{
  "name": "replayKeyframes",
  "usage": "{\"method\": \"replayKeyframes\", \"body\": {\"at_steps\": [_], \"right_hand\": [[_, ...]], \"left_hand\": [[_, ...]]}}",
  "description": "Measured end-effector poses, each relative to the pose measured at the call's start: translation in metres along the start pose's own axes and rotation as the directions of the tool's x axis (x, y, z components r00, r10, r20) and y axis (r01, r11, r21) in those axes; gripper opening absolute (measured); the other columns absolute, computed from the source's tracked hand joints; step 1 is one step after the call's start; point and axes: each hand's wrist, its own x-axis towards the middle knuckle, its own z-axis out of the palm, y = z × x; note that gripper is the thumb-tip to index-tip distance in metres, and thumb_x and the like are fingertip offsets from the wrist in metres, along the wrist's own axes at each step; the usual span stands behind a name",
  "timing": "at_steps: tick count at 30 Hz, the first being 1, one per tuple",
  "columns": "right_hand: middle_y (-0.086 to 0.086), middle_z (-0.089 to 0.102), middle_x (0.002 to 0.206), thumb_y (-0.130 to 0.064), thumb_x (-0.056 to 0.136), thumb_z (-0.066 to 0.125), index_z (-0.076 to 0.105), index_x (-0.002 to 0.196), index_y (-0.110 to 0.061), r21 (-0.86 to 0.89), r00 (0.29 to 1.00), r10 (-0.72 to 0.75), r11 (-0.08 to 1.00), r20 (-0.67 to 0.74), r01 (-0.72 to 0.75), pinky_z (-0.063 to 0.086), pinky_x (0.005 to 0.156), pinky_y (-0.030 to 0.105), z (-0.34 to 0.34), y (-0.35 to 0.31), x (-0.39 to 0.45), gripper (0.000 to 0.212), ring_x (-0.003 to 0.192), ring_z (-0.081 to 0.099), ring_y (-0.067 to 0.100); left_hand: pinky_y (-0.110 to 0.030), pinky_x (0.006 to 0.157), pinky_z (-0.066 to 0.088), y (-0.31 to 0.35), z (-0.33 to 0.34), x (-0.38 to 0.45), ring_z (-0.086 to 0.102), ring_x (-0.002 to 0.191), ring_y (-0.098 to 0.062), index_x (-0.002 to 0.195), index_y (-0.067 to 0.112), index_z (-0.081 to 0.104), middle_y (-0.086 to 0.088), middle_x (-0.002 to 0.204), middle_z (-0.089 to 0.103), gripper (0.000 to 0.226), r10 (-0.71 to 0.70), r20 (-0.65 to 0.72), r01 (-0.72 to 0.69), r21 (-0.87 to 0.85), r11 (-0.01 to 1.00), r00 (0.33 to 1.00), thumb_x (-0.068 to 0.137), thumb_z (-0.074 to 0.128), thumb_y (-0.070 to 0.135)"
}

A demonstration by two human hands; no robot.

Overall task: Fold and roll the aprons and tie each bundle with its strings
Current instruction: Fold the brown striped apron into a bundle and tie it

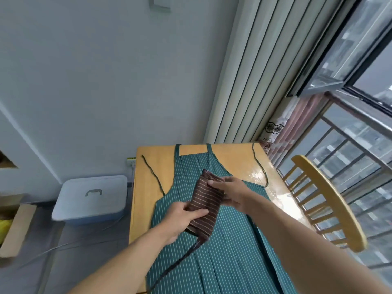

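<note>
1. Home, by the look of it; a room in an apartment, not a workshop or shop.
2. Under my hands: a plain wooden table [152, 166], household size, pushed against a bare painted wall [95, 81].
3. Right of my right hand [231, 193]: a wooden spindle-back chair [331, 200], dining type.
4. Beyond the chair: a big window [360, 60] with a metal railing [347, 149] outside and other buildings visible through it, so we're high up.
5. Ahead of my hands, right of the wall: long pleated curtains [254, 71].
6. Left of my left hand [180, 219], on the floor: a lidded plastic storage bin [93, 196] and a cardboard box [14, 228].
</note>
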Motion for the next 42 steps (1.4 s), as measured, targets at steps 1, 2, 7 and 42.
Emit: {"method": "replayKeyframes", "body": {"at_steps": [1,2,7,42], "right_hand": [[0.014,0.074,0.109,-0.026,0.085,0.08,0.057,0.122,-0.004,0.05,1.0,0.015,0.999,-0.019,-0.014,0.063,0.08,0.04,0.003,0.006,-0.001,0.048,0.097,0.074,0.03],[0.013,0.076,0.106,-0.032,0.088,0.077,0.06,0.12,-0.003,0.082,0.999,0.026,0.996,-0.036,-0.022,0.063,0.079,0.039,0.004,0.01,-0.007,0.046,0.096,0.075,0.029],[0.014,0.074,0.105,-0.03,0.089,0.077,0.057,0.127,0.001,0.178,0.99,-0.025,0.983,-0.138,0.05,0.061,0.062,0.033,-0.016,0.015,-0.03,0.053,0.085,0.075,0.028],[-0.006,0.07,0.088,-0.02,0.076,0.08,0.064,0.101,-0.018,-0.691,0.783,-0.612,0.515,0.117,0.506,0.051,0.055,0.018,-0.156,0.043,-0.147,0.03,0.072,0.065,0.009]], "left_hand": [[-0.037,0.082,0.061,0.005,0.007,-0.003,0.077,0.086,-0.024,0.108,0.003,0.072,-0.008,0.093,0.079,0.032,0.023,-0.029,-0.023,0.009,1.0,0.999,0.082,0.083,0.017],[-0.038,0.082,0.062,0.012,0.015,-0.007,0.077,0.085,-0.025,0.109,0.002,0.072,-0.009,0.092,0.079,0.033,0.047,-0.042,-0.046,0.016,0.999,0.998,0.083,0.082,0.02],[-0.047,0.101,0.054,0.03,0.049,-0.023,0.074,0.1,-0.036,0.116,-0.002,0.066,-0.019,0.105,0.076,0.052,-0.036,0.069,0.047,-0.176,0.983,0.997,0.101,0.053,0.046],[-0.047,0.095,0.053,0.063,0.201,-0.088,0.067,0.1,-0.022,0.105,0.02,0.06,-0.004,0.111,0.071,0.031,0.319,-0.401,-0.222,0.272,0.937,0.858,0.094,0.064,0.049]]}}
